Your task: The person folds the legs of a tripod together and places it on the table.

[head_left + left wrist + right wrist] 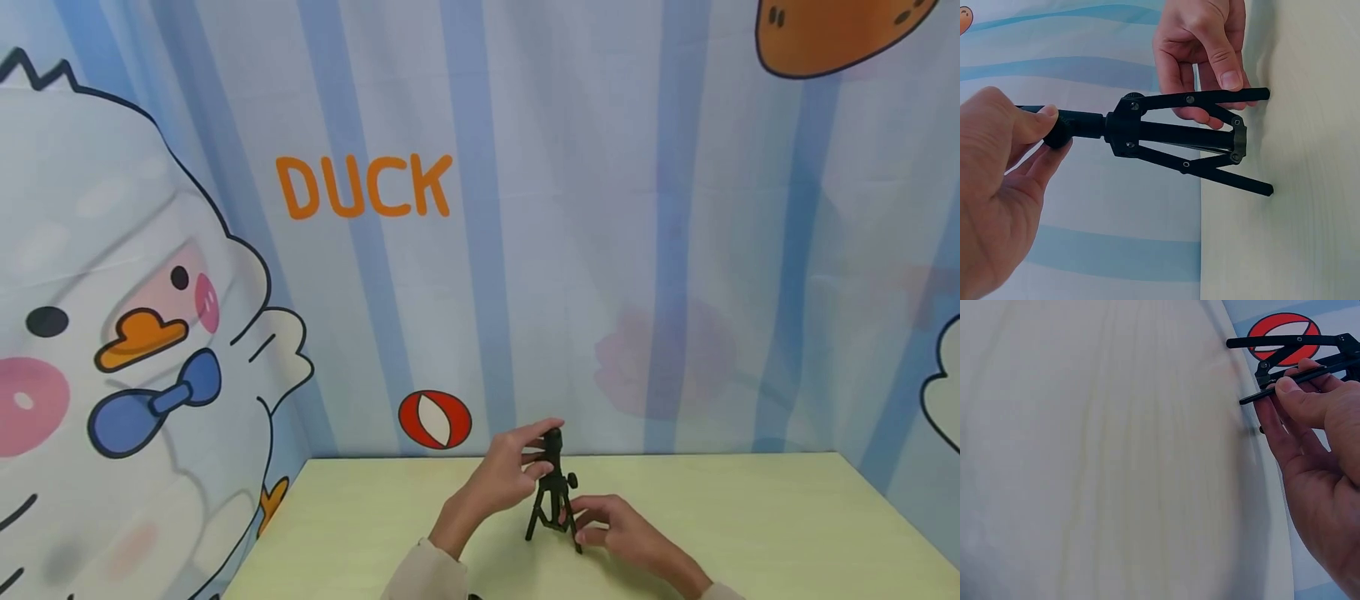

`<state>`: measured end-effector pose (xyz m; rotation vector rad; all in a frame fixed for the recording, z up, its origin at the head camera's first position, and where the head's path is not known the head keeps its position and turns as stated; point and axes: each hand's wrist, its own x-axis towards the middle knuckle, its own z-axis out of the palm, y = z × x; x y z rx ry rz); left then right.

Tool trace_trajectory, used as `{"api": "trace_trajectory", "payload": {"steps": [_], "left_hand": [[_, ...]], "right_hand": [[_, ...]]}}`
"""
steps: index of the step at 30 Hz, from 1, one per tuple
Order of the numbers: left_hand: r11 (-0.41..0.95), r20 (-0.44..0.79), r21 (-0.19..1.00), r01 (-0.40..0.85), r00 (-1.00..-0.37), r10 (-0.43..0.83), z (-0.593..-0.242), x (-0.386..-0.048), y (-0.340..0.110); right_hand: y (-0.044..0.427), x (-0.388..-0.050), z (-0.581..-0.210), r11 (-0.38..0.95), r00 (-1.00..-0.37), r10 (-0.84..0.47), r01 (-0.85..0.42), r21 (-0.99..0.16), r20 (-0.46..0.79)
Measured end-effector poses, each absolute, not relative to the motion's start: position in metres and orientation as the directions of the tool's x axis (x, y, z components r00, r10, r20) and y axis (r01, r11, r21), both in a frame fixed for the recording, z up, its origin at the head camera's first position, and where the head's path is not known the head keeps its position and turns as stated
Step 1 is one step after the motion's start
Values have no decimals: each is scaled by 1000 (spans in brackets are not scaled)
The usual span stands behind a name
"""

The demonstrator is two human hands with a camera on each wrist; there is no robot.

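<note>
A small black tripod [553, 492] is upright over the pale yellow table, its legs partly spread. Near its top, my left hand [501, 471] grips the head between thumb and fingers, as the left wrist view also shows with the left hand [997, 187] at the tripod's upper column [1088, 124]. Lower down, my right hand [618, 529] pinches one leg; in the right wrist view the right hand [1319, 444] has its thumb on that leg [1260, 396]. Whether the feet touch the tabletop I cannot tell.
The pale yellow tabletop [750, 517] reaches back to a blue and white striped curtain [570, 208]. On the curtain are printed a large duck [135, 275], orange lettering and a red ball [435, 419]. A small dark object [474, 597] shows at the bottom edge by the left sleeve.
</note>
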<state>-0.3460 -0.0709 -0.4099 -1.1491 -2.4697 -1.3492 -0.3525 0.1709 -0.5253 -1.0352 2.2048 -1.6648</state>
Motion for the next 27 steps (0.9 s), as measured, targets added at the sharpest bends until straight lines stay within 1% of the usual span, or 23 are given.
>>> {"api": "trace_trajectory", "payload": {"steps": [4,14,16,22,27], "left_hand": [[322,424,672,667,-703,571,-408,-345,-70],[304,428,676,672,-693,580,-408,-343,-70],[302,429,675,673,-691,581,-408,-343,-70],[299,434,673,677,-689,581,-409,-343,-70],[299,434,672,677,-688,581,-408,-343,-70]], "right_hand": [[169,-352,-524,139,-747,-611,-425,-894,260],[167,-353,-525,168,-730,-608,-501,-849,311],[167,-353,-526,163,-722,-610,-518,-840,327],[168,-353,-528,119,-668,-629,-588,-800,398],[169,-353,-528,117,-669,-624,-590,-799,403]]}}
